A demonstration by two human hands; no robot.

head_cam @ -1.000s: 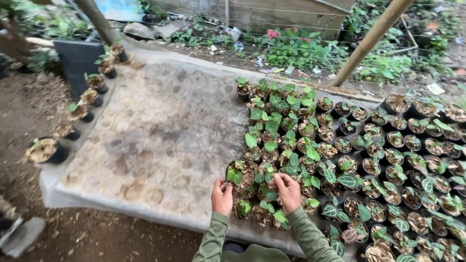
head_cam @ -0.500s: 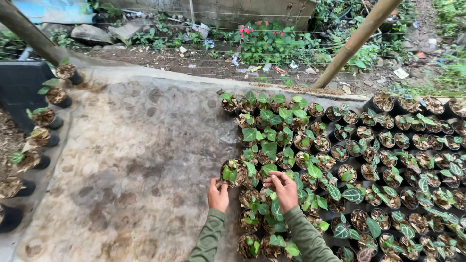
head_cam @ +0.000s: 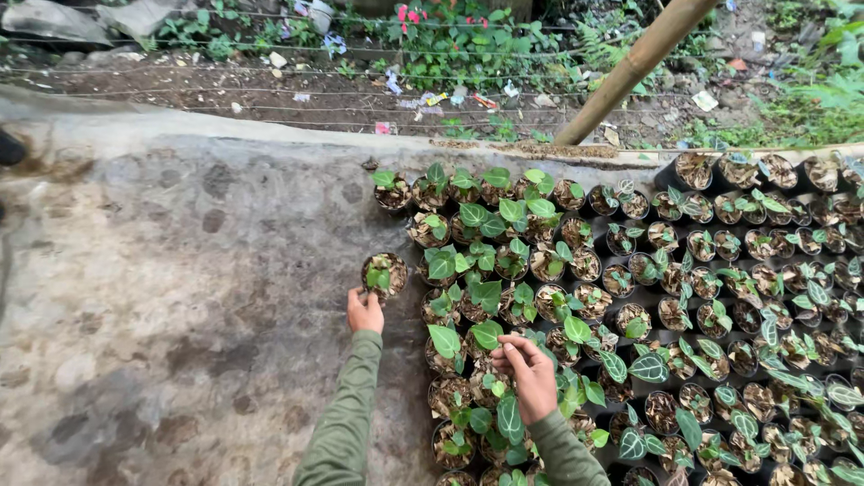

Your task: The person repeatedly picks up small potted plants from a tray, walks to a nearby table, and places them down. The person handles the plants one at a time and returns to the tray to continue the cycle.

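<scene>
Gripping seedling pot (head_cam: 385, 274), left hand (head_cam: 364, 311).

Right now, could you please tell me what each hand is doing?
Left hand: closed on the small potted seedling.
Right hand: fingers pinched among the seedling pots; hold unclear.

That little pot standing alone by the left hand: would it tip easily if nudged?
Probably not easily: the pot looks squat and filled with soil, on a flat sheet. Its dark wall seems thin, so it may flex. The leaves look tender.
</scene>
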